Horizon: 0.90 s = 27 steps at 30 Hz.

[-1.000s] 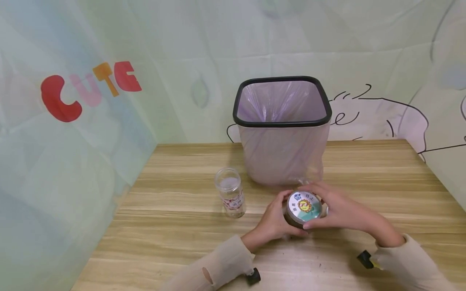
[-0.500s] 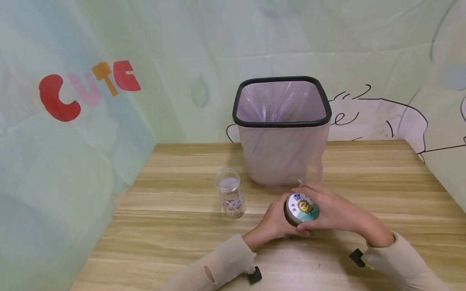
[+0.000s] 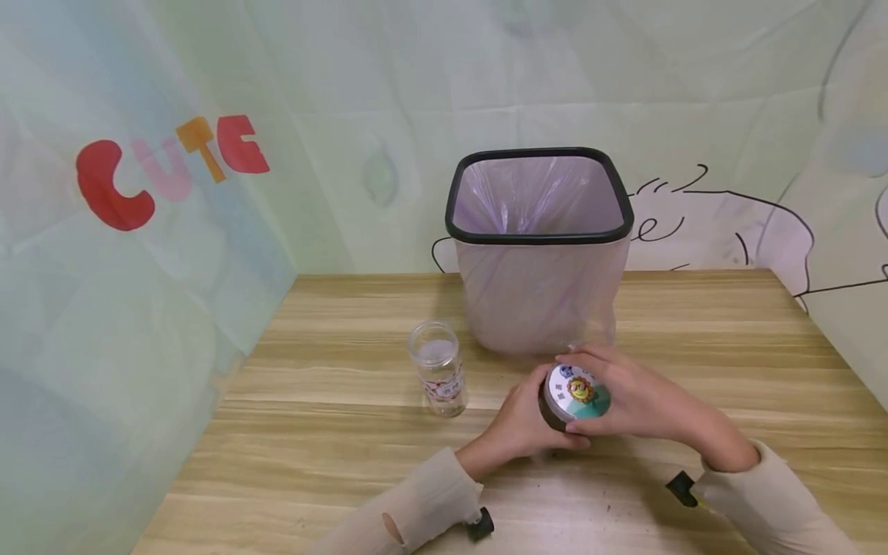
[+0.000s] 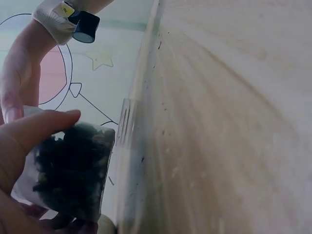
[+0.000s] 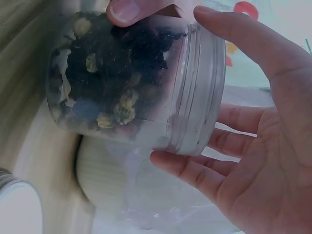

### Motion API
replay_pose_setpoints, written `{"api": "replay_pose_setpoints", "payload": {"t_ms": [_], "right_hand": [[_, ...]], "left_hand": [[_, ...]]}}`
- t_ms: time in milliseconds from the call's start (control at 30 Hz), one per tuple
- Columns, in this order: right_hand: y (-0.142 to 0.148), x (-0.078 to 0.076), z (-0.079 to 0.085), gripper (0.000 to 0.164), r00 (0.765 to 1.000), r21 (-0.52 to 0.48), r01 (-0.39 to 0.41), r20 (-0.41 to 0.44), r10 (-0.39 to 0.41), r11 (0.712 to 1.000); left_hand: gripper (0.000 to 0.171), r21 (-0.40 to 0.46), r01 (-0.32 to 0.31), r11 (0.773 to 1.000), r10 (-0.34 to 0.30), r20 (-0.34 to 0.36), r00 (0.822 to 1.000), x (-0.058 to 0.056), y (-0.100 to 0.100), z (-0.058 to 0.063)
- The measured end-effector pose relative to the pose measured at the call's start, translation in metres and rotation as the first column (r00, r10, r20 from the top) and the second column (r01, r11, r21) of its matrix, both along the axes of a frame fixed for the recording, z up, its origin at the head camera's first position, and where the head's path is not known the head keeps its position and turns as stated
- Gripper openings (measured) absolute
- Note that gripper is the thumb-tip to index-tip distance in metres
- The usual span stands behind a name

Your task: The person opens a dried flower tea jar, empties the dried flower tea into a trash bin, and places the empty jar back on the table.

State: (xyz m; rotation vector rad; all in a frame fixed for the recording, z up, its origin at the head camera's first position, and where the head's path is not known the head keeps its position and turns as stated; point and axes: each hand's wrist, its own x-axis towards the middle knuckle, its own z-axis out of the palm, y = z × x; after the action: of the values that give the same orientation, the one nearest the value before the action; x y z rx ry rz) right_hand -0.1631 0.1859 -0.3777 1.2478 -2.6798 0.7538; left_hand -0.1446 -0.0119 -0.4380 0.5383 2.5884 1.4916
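Note:
A squat clear jar stands just in front of the bin in the head view. Dark dried leaves and small yellowish buds fill much of it. Its round lid bears a white and green label with a smiling sun. My left hand grips the jar's body from the left, thumb at the front. From the right, my right hand holds the lid by its rim, fingers behind and thumb in front. Part of the label lies under that hand. A taller clear jar stands upright to the left, touched by neither hand.
A pale bin with a black rim and a plastic liner stands behind the jar on the wooden table. A round white-topped thing shows at the right wrist view's lower left. Printed cloth hangs behind and at the sides.
My right hand has shifted slightly left over the lid and covers more of its label. My left hand and the jar have stayed nearly in place.

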Motion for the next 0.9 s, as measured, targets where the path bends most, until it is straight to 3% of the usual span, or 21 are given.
{"api": "replay_pose_setpoints", "payload": {"t_ms": [433, 667, 900], "right_hand": [[-0.003, 0.005, 0.02, 0.079, 0.994, -0.06, -0.039, -0.107, 0.032, 0.997], [-0.004, 0.006, 0.032, 0.079, 0.991, -0.063, -0.062, -0.12, 0.054, 0.996], [-0.004, 0.007, 0.041, 0.079, 0.995, -0.058, -0.076, -0.075, 0.072, 0.995]], "left_hand": [[0.097, -0.023, 0.008, 1.0, -0.011, -0.132, 0.991, 0.006, -0.013, 0.021], [0.096, -0.085, -0.019, 0.996, -0.004, -0.261, 0.965, 0.008, -0.017, 0.03], [0.096, -0.152, -0.042, 0.987, -0.011, -0.333, 0.943, 0.008, -0.02, 0.037]]}}
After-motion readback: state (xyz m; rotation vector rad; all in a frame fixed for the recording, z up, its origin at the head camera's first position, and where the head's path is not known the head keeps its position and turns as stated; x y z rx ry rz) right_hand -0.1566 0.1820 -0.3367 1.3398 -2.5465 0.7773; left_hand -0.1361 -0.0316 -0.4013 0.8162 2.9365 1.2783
